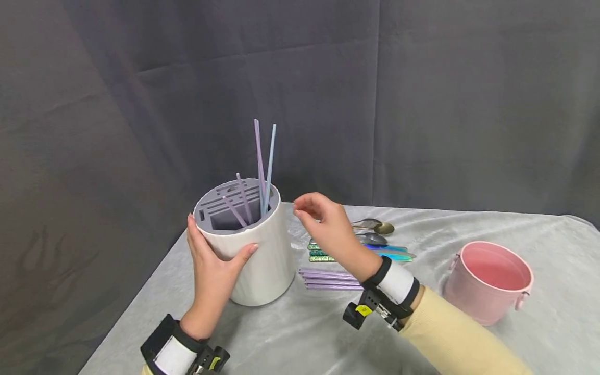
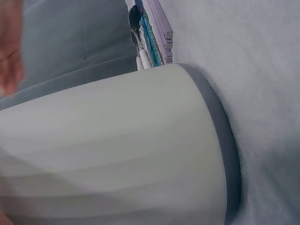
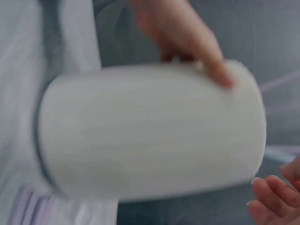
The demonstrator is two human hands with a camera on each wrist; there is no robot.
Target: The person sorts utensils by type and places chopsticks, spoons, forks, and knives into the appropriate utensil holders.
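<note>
A white cylindrical utensil holder (image 1: 267,271) with a grey slotted top stands on the table's left side. Purple chopsticks (image 1: 259,151) and a light blue chopstick (image 1: 271,161) stick up out of its large opening, some leaning low. My left hand (image 1: 215,265) grips the holder's near left side, thumb across the front and fingers along the rim. To the right of the rim, my right hand (image 1: 328,226) hovers with loosely bent fingers and nothing in them. The right wrist view shows its fingertips (image 3: 269,194) beside the holder's top edge.
Purple chopsticks (image 1: 328,280) lie in a row right of the holder. Behind them are cutlery with glittery green handles (image 1: 321,258) and several spoons (image 1: 384,228), partly hidden by my right arm. A pink bucket (image 1: 487,302) stands on the right.
</note>
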